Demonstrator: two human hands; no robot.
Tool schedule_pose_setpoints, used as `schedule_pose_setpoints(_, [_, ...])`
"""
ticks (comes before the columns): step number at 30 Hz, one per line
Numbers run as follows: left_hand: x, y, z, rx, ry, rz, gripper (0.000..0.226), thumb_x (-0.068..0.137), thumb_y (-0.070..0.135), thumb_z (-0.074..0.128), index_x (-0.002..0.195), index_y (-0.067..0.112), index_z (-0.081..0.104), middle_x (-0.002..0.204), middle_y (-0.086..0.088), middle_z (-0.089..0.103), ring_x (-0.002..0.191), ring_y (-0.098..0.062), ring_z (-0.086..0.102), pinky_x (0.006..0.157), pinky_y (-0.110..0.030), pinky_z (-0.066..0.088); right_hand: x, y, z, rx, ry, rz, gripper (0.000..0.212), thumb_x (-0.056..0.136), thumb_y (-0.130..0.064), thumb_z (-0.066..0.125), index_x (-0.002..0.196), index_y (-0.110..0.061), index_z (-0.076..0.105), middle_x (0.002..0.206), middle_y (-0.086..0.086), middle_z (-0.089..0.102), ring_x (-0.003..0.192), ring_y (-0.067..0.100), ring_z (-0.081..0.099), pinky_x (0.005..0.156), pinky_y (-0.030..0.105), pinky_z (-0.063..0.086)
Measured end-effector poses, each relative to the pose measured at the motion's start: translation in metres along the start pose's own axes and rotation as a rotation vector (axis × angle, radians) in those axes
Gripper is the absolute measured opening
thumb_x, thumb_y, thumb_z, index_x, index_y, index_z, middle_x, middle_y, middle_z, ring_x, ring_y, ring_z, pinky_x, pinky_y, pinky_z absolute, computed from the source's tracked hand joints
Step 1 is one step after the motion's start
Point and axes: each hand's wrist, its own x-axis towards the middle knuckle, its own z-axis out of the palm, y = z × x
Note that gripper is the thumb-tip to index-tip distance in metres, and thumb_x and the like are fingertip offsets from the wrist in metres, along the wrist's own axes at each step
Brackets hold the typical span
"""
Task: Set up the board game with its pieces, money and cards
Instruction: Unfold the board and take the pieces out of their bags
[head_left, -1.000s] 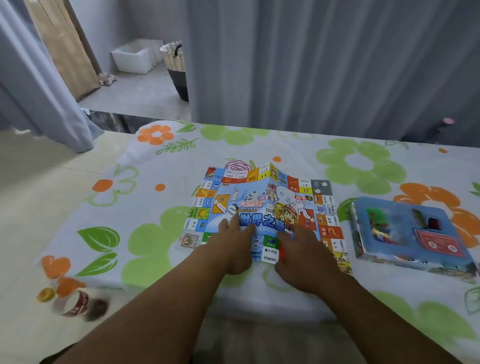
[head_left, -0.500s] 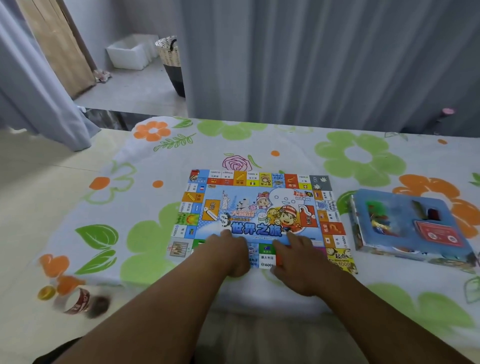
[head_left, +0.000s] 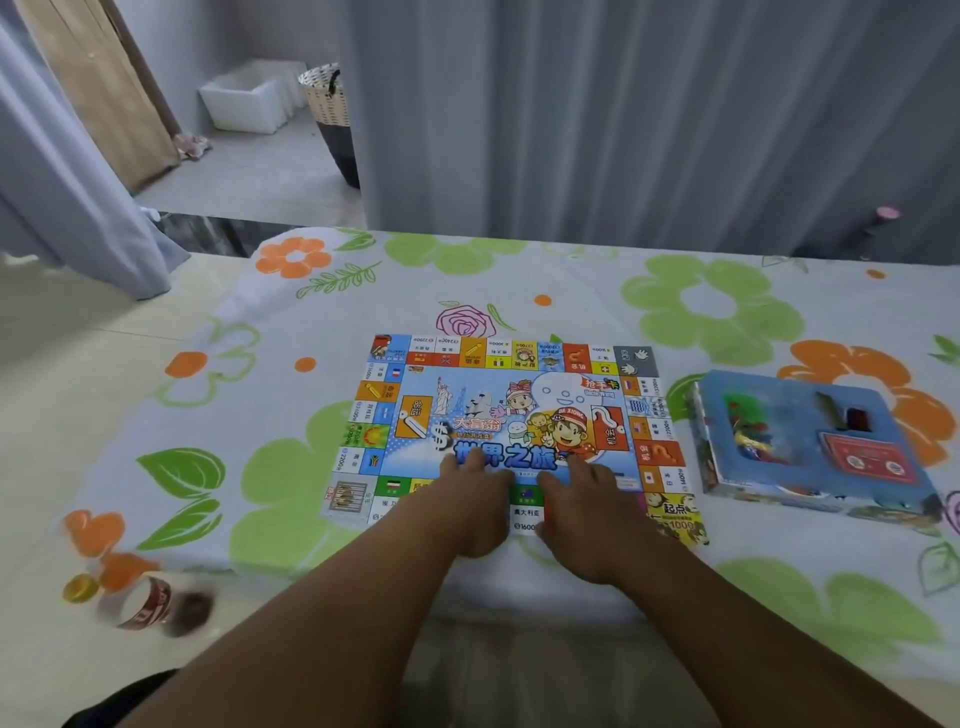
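Both palms are pressing down flat, fingers straight: left hand (head_left: 475, 501) and right hand (head_left: 589, 512) are flattening the near edge of the unfolded game board (head_left: 519, 395) on the floral tablecloth (head_left: 260, 415). The game box (head_left: 779, 441), holding red cards (head_left: 867, 460), is sitting right of the board, nearer the right hand.

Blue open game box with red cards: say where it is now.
Head view: the blue open game box lies on the flowered tablecloth at the right, just right of the colourful unfolded game board, not touching it.
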Motion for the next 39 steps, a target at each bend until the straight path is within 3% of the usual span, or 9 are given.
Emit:
schedule_pose_setpoints(10, [-0.0024,0.0004,-0.0002,-0.027,0.012,0.014,0.062,0.096,0.036,0.058,0.152,0.03,0.031,0.16,-0.011,0.015,0.148,-0.043,0.008,0.118,-0.057,0.023,-0.0046,0.0007,-0.0041,0.016,0.025,0.006,0.046,0.099,-0.042,0.052,0.139,-0.023,0.04,0.146,0.013,0.034,0.133,0.035,0.034,0.097,0.049,0.047])
schedule_pose_setpoints(31, [-0.0026,0.0031,-0.002,-0.007,0.012,-0.003,0.059,0.094,0.041,0.06,0.148,0.033,0.038,0.148,-0.011,0.03,0.138,-0.041,0.024,0.115,-0.053,0.03,-0.0066,-0.0035,-0.005,0.076,0.008,0.038,0.045,0.096,-0.039,0.057,0.137,-0.023,0.045,0.137,0.012,0.041,0.13,0.036,0.036,0.099,0.05,0.047])
schedule_pose_setpoints(39, [-0.0005,0.0022,-0.0057,0.025,0.047,0.007,0.049,0.095,0.037,0.057,0.142,0.027,0.047,0.142,-0.012,0.039,0.138,-0.036,0.028,0.117,-0.049,0.024,-0.0065,-0.0026,-0.009,0.109,0.01,0.043,0.045,0.096,-0.039,0.057,0.138,-0.024,0.048,0.14,0.012,0.039,0.131,0.036,0.036,0.101,0.051,0.046])
